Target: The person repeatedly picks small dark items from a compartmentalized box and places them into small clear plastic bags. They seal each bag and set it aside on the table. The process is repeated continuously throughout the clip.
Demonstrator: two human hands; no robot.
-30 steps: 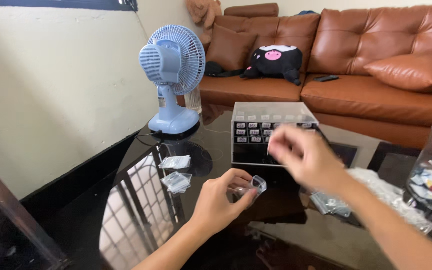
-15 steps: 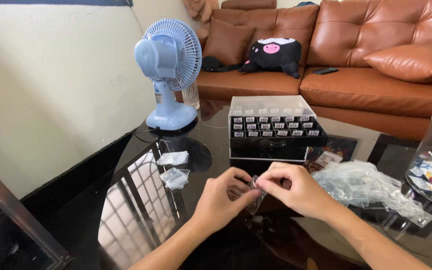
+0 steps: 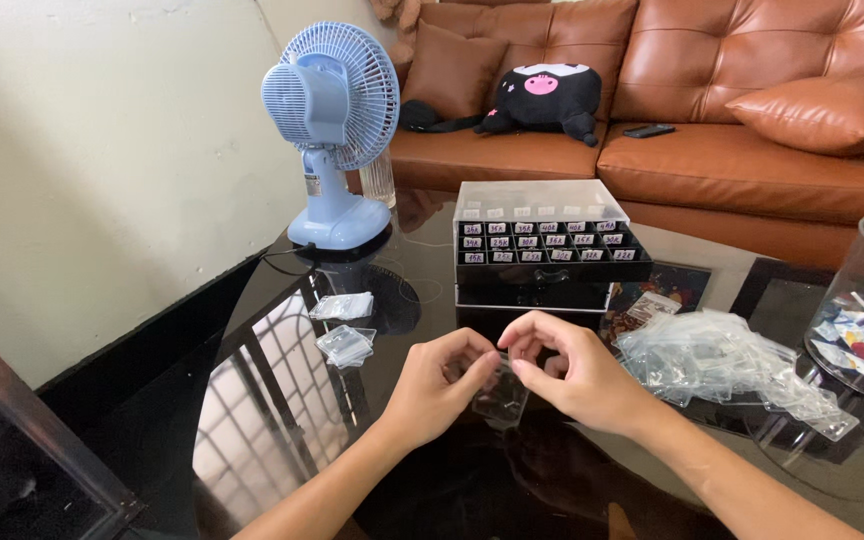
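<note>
Both hands meet over the glossy black glass counter (image 3: pixel 282 400): the left hand (image 3: pixel 437 385) and right hand (image 3: pixel 562 370) each pinch the small clear plastic case (image 3: pixel 500 400) between fingertips, grip closed on it. Just beyond stands a black compartmented organiser box (image 3: pixel 547 245); right of the grip lies a heap of clear plastic bags (image 3: pixel 722 360).

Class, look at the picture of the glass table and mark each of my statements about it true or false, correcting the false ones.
1. Both hands, left hand and right hand, meet at a small clear plastic case. True.
2. The blue fan stands on the sofa. False: it stands on the black glass table.
3. The drawer organiser sits beyond the hands. True.
4. The pile of clear plastic bags lies left of the hands. False: it lies to their right.
</note>
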